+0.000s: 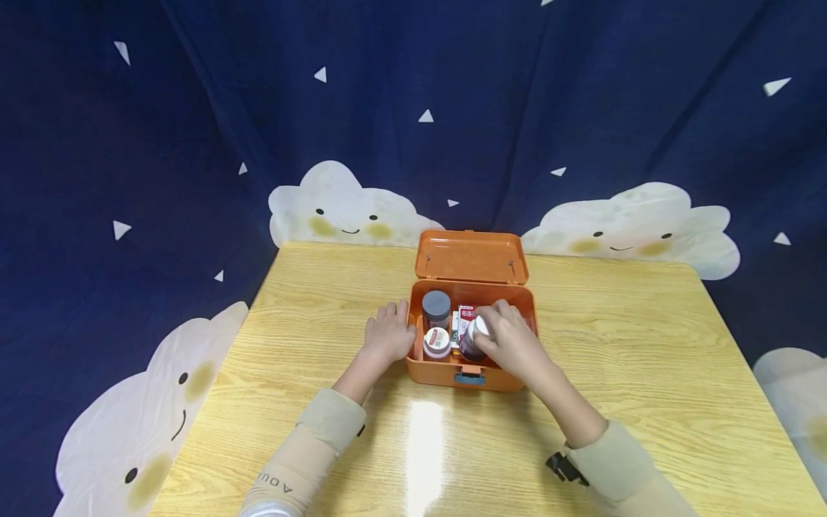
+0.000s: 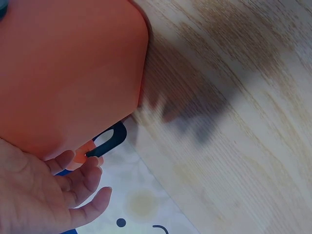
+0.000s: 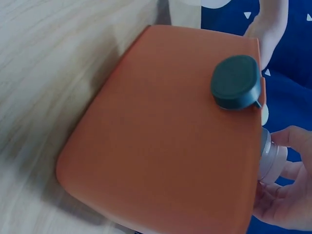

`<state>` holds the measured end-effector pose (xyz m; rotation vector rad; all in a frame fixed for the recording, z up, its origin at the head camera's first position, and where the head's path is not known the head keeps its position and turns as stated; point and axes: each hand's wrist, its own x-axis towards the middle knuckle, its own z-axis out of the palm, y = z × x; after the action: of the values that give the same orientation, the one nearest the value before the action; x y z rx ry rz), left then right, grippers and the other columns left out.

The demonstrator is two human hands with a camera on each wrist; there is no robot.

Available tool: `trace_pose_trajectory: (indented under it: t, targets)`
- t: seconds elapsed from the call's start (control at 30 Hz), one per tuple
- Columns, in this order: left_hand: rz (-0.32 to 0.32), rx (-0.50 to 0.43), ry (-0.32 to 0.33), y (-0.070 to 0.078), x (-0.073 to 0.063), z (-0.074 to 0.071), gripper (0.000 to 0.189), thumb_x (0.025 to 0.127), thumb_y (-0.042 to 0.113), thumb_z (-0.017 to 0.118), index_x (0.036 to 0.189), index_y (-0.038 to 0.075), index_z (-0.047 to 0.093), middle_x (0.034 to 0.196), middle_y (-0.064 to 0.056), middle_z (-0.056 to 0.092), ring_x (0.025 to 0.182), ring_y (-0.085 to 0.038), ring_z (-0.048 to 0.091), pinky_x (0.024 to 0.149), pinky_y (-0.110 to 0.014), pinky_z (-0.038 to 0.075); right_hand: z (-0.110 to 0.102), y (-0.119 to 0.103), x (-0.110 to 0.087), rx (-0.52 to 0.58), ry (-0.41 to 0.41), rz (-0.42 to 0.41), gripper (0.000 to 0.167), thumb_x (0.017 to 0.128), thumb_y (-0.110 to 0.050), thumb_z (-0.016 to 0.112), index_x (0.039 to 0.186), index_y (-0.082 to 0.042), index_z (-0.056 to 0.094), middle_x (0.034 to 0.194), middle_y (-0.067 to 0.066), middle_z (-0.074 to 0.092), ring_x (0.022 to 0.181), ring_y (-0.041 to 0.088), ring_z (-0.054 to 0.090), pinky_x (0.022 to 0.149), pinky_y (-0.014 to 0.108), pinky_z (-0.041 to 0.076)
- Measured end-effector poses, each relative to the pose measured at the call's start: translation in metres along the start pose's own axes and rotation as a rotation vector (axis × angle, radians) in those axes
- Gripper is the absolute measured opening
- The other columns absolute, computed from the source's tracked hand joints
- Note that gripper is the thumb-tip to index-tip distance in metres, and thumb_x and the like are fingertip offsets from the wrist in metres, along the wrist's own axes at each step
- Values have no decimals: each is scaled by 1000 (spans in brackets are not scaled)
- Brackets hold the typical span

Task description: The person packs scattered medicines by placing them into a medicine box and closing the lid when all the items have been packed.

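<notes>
An orange lidded box (image 1: 433,372) stands with its lid (image 1: 472,258) tipped back. My right hand (image 1: 513,341) reaches in from the right and grips a dark pill bottle by its white cap (image 1: 479,329); in the right wrist view the white cap (image 3: 274,165) shows above the rim between thumb and fingers. My left hand (image 1: 390,332) touches the box's left side, thumb at the rim, other fingers loosely bent outside it. Inside stand a grey-capped jar (image 1: 436,305) and a white-capped bottle (image 1: 437,341), beside a red-and-white medicine box (image 1: 466,316).
The wooden table (image 1: 323,287) extends around the box on all sides. A blue-grey latch (image 1: 469,379) hangs on the box front. In the left wrist view a dark handle loop (image 2: 114,141) shows past the box. A dark blue curtain (image 1: 388,86) with clouds hangs behind.
</notes>
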<state>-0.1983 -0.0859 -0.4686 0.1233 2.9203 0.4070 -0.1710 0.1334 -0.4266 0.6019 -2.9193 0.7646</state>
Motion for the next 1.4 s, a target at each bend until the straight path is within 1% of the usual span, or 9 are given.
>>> trace_pose_trajectory:
  t: [0.13, 0.33, 0.5, 0.63, 0.73, 0.93, 1.13, 1.27, 1.4]
  targets:
    - [0, -4, -1, 0, 0, 0, 44, 92, 29, 43, 129, 6, 37, 121, -15, 46, 112, -30, 42, 87, -48, 36, 4, 0, 0, -9, -6, -16, 37, 81, -19, 61, 113, -1, 60, 102, 16, 53, 93, 30, 49, 81, 46, 41]
    - [6, 1, 10, -1, 0, 0, 44, 91, 28, 43, 128, 6, 38, 120, -15, 46, 112, -31, 42, 86, -48, 37, 4, -1, -1, -26, -14, -39, 39, 79, -19, 62, 113, 0, 60, 101, 16, 54, 92, 31, 51, 82, 46, 43]
    - [4, 1, 13, -1, 0, 0, 43, 91, 28, 43, 128, 6, 38, 118, -15, 47, 109, -30, 43, 85, -47, 37, 4, -1, -2, -21, -46, -52, 37, 79, -19, 63, 111, -1, 60, 99, 14, 54, 91, 29, 51, 81, 45, 44]
    - [-1, 2, 6, 0, 0, 0, 44, 92, 29, 43, 130, 7, 37, 120, -14, 46, 110, -30, 43, 86, -47, 37, 6, 1, -1, -24, -71, -77, 32, 78, -18, 64, 106, -3, 62, 97, 12, 55, 87, 25, 51, 77, 41, 45]
    - [3, 4, 8, 0, 0, 0, 44, 91, 29, 43, 129, 7, 37, 119, -15, 46, 110, -30, 43, 86, -48, 37, 7, 5, 2, -30, -109, -132, 30, 79, -16, 65, 106, -3, 63, 97, 11, 55, 85, 22, 51, 75, 39, 45]
    - [4, 6, 6, 0, 0, 0, 44, 91, 29, 43, 128, 7, 38, 118, -14, 46, 109, -30, 43, 85, -47, 37, 8, 17, 8, -20, -236, -288, 32, 81, -14, 66, 110, -1, 61, 101, 9, 55, 90, 20, 52, 81, 38, 46]
    - [6, 12, 9, 0, -1, 0, 44, 92, 29, 43, 129, 7, 38, 119, -14, 46, 111, -30, 43, 86, -48, 37, 11, 30, 15, 24, -308, -441, 25, 78, -8, 66, 102, -5, 63, 96, 4, 55, 86, 16, 49, 76, 33, 43]
    - [8, 13, 11, 0, -1, 0, 44, 91, 29, 43, 129, 7, 37, 119, -14, 46, 111, -31, 43, 87, -48, 37, 13, 35, 19, 29, -362, -482, 25, 78, -8, 66, 103, -7, 65, 98, 2, 56, 86, 14, 48, 75, 30, 42]
    - [10, 14, 14, -1, 0, 1, 45, 91, 29, 43, 129, 6, 37, 120, -15, 46, 111, -31, 43, 86, -48, 37, 16, 37, 21, 25, -405, -505, 23, 80, -8, 66, 103, -8, 65, 99, 3, 56, 88, 15, 50, 78, 31, 44]
